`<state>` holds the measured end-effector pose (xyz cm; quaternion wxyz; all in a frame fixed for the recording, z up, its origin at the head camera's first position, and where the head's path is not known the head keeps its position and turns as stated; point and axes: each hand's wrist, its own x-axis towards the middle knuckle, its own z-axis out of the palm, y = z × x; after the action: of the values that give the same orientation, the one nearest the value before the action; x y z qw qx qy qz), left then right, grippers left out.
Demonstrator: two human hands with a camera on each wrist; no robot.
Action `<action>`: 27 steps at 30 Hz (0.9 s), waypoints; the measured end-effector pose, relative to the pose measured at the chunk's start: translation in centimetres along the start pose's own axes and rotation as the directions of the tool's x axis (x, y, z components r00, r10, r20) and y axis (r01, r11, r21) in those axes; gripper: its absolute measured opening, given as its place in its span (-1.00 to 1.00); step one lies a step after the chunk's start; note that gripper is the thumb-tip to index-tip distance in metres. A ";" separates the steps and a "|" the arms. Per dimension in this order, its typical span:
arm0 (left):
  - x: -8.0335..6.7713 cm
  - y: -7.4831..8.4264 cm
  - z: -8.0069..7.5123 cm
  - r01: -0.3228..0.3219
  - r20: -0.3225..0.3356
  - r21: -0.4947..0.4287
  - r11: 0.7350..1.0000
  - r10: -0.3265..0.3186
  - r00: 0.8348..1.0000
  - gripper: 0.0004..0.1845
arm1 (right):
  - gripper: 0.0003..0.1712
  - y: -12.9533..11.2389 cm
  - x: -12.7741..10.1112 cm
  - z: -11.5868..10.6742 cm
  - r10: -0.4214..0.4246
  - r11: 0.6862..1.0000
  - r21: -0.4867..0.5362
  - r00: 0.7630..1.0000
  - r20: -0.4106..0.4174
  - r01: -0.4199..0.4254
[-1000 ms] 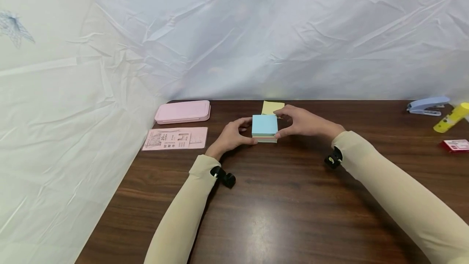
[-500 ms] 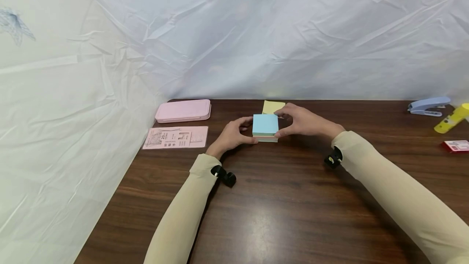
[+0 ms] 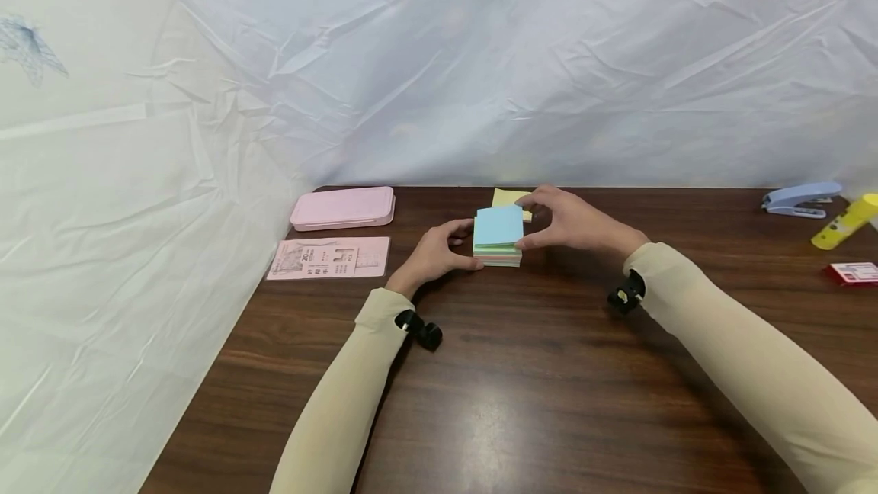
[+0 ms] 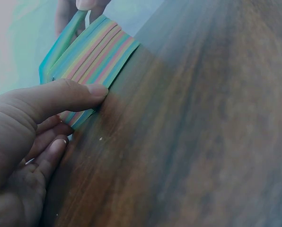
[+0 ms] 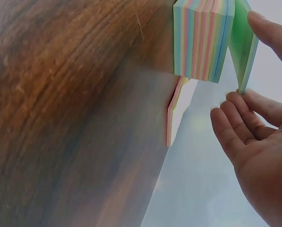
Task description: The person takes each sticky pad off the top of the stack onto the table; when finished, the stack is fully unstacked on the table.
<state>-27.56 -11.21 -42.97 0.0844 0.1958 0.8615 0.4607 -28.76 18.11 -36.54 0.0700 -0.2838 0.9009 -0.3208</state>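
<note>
A thick stack of sticky notes [image 3: 497, 258] in several colours sits on the table near its back edge. My left hand [image 3: 432, 254] grips its left side, with the thumb [image 4: 91, 92] on the front face. Above, my right hand [image 3: 576, 223] pinches a thin sticky note pad [image 3: 498, 225], blue on top and green beneath, between thumb and fingers. In the right wrist view this pad [image 5: 243, 49] tilts away from the stack [image 5: 200, 40], leaving a wedge-shaped gap. Its left side stays close over the stack.
Behind the stack lies a small yellow sticky note pad [image 3: 506, 197]. On the left are a pink case [image 3: 343, 207] and a flat pink packet [image 3: 328, 258]. A blue stapler [image 3: 799, 198], a yellow glue stick [image 3: 845, 221] and a red-and-white box [image 3: 853, 273] lie at far right.
My right hand has risen slightly, lifting the blue-topped pad's right side off the stack. My left hand has stayed in place on the stack.
</note>
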 end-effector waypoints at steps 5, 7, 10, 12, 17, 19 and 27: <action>-0.1 0.1 0.0 0.009 0.001 -0.005 1.000 -0.009 1.000 -0.09 | -0.06 0.1 -0.4 -0.8 0.025 0.998 0.052 1.000 -0.014 -0.024; -0.1 0.2 0.0 0.010 0.002 -0.004 1.000 -0.010 1.000 -0.09 | -0.07 0.1 -0.5 -1.2 0.034 0.995 0.091 0.999 -0.016 -0.032; -0.2 0.2 0.0 0.009 0.003 -0.001 1.000 -0.009 1.000 -0.08 | -0.08 0.3 -0.7 -1.7 0.048 0.989 0.139 0.999 -0.015 -0.046; -0.2 0.2 0.0 0.007 0.002 0.000 1.000 -0.007 1.000 -0.08 | -0.07 0.5 -0.8 -2.1 0.057 0.987 0.152 0.998 -0.018 -0.053; -0.2 0.2 0.0 0.001 0.002 -0.002 1.000 -0.001 1.000 -0.09 | -0.03 1.1 -0.8 -3.1 0.071 0.992 0.111 0.997 -0.031 -0.068; -0.2 0.1 0.0 -0.001 0.002 -0.001 1.000 0.001 1.000 -0.09 | 0.00 1.4 -0.9 -3.5 0.080 0.994 0.083 0.996 -0.033 -0.077; -0.1 0.0 0.1 -0.015 -0.001 -0.004 1.000 0.015 1.000 -0.09 | 0.07 2.7 -1.6 -4.9 0.131 0.991 0.047 0.991 -0.037 -0.129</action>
<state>-27.45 -11.17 -43.09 0.0811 0.2017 0.8593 0.4629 -30.20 23.39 -34.46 0.0791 -0.2164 0.9113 -0.3412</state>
